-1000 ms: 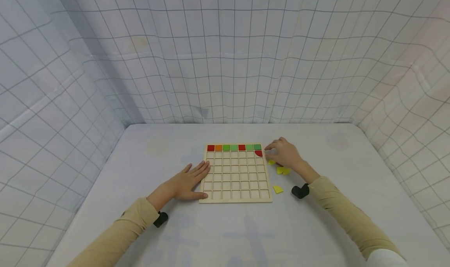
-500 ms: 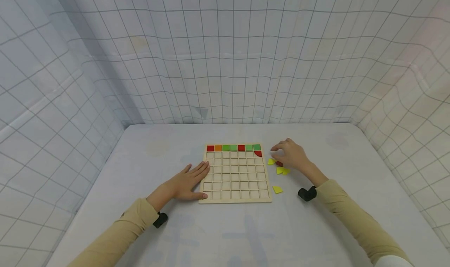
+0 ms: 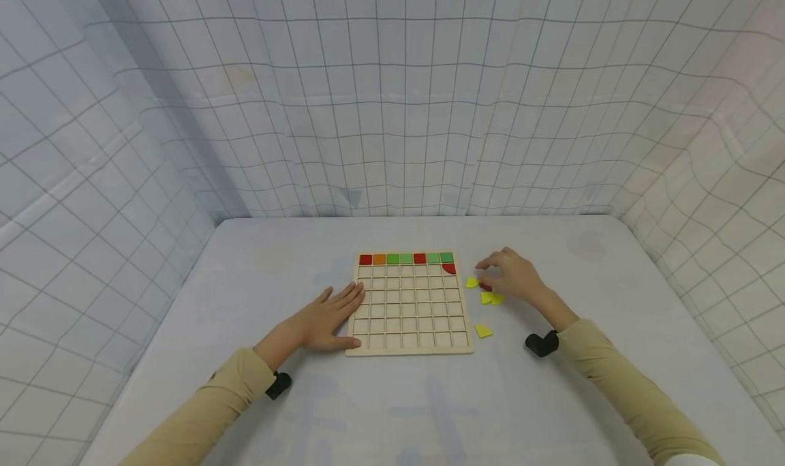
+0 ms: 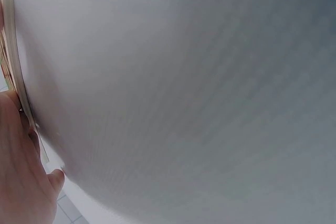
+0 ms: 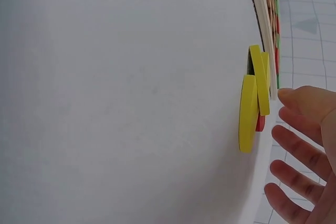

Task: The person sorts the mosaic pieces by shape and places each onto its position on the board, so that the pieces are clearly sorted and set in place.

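A wooden grid board lies on the table in the head view. Coloured square tiles fill its top row, and a red quarter-round piece sits at the right end of the second row. My left hand rests spread on the board's left edge. To the right of the board, my right hand hovers over loose pieces, fingers loosely bent, with nothing visible between them. Another red piece lies under its thumb, partly hidden. In the right wrist view, stacked-looking yellow pieces stand just beyond the fingertips.
One yellow quarter-round piece lies apart, beside the board's lower right. A small yellow piece is near the right border. White cloth with a dark grid hangs behind and on both sides of the white table.
My right hand has drawn away from the board, rightward and slightly toward me, uncovering part of the loose red piece. My left hand stays on the board's edge.
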Demonstrator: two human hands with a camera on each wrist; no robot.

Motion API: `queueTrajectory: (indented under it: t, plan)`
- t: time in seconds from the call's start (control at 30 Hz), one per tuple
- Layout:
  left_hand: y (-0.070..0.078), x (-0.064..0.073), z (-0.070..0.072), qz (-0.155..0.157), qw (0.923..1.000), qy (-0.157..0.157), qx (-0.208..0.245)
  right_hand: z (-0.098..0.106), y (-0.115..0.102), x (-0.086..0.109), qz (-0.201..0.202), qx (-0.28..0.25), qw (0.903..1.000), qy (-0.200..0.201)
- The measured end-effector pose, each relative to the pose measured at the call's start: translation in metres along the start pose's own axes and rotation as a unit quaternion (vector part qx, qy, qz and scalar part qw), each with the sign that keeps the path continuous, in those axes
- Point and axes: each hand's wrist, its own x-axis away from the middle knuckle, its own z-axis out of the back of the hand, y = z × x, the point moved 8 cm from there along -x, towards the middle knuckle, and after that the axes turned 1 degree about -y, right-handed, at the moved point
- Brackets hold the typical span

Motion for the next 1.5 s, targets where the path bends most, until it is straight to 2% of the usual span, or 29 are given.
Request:
queueTrajectory:
  t: [0.13,0.4,0.67,0.9,1.1,1.37,1.5]
  plan:
    - [0.0,0.001,0.0,0.0,1.0,-0.001,0.002,-0.001,-0.003,0.002,0.017,-0.007,0.9998,0.003]
    - [0.0,0.0,-0.001,0.0,1.0,0.0,-0.001,-0.002,-0.013,0.002,0.095,-0.014,0.995,0.026]
    - [0.001,0.0,0.001,-0.002,1.0,0.0,0.003,-0.007,-0.019,0.0,0.111,0.001,0.9938,0.005]
    - [0.0,0.0,0.0,-0.002,1.0,0.0,0.002,-0.007,-0.024,0.0,0.137,0.035,0.9898,0.016]
    - [0.001,0.0,0.0,-0.004,1.0,0.004,0.001,-0.008,-0.023,-0.002,0.123,0.061,0.9905,0.011]
    - [0.001,0.001,0.001,-0.003,1.0,0.001,0.001,-0.004,-0.017,-0.003,0.086,0.057,0.9941,0.032]
    - [0.001,0.001,0.0,-0.001,1.0,-0.001,-0.003,-0.001,-0.014,-0.003,0.081,0.063,0.9931,0.056]
